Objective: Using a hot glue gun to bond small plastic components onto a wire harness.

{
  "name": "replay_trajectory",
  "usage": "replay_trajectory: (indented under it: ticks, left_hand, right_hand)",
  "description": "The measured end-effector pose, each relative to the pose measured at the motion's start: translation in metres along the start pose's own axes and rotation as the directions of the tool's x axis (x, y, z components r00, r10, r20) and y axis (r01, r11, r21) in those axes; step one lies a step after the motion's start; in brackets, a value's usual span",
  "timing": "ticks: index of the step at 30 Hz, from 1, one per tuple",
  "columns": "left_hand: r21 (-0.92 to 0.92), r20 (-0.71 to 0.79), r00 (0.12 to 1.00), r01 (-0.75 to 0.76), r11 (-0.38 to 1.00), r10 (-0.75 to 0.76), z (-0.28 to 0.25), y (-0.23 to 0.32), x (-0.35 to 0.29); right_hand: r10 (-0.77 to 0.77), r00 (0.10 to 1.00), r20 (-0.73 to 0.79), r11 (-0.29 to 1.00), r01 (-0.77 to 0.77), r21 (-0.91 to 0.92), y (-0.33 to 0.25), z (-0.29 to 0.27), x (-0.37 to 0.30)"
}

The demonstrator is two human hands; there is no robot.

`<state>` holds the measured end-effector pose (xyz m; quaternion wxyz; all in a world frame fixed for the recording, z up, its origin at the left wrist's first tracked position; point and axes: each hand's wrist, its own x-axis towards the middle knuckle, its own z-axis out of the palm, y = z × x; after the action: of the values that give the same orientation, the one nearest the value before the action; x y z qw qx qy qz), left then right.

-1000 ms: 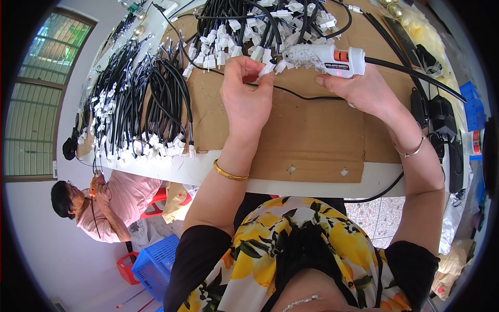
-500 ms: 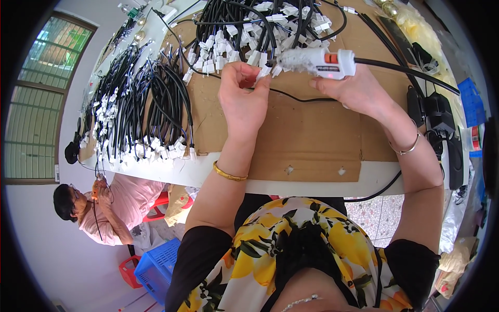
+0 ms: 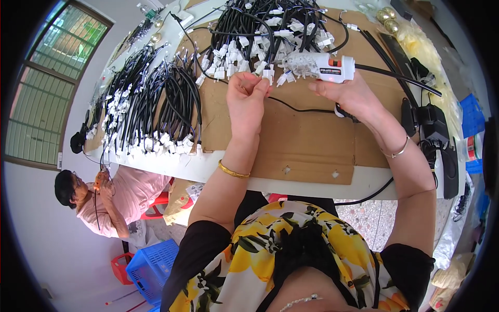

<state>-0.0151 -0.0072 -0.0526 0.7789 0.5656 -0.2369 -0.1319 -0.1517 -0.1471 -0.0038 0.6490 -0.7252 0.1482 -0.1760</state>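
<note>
the left hand (image 3: 246, 99) is raised over the cardboard sheet (image 3: 306, 138), with its forearm nearly upright and the palm turned inward, and its thumb and index finger are pinched together on a small white connector (image 3: 267, 76), which is located at the near edge of the pile of black cables (image 3: 249, 44). the right hand (image 3: 349, 94) comes at a slant from the lower right, with the wrist bent and the fingers closed around the white glue gun (image 3: 335, 70), whose nozzle points leftward, just beside the connector.
</note>
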Motion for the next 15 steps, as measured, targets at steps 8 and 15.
replay_trajectory:
  ticks: [8, 15]
  left_hand:
    - [-0.096, 0.031, 0.994, 0.108, 0.989, -0.105, 0.005, 0.015, 0.001]
    - [-0.215, 0.067, 0.992, 0.118, 0.969, -0.106, 0.009, 0.049, 0.012]
  right_hand:
    - [-0.064, 0.998, -0.006, 0.998, 0.064, 0.0, 0.006, -0.001, 0.002]
    - [-0.133, 0.989, -0.066, 0.988, 0.138, 0.076, 0.016, -0.006, 0.012]
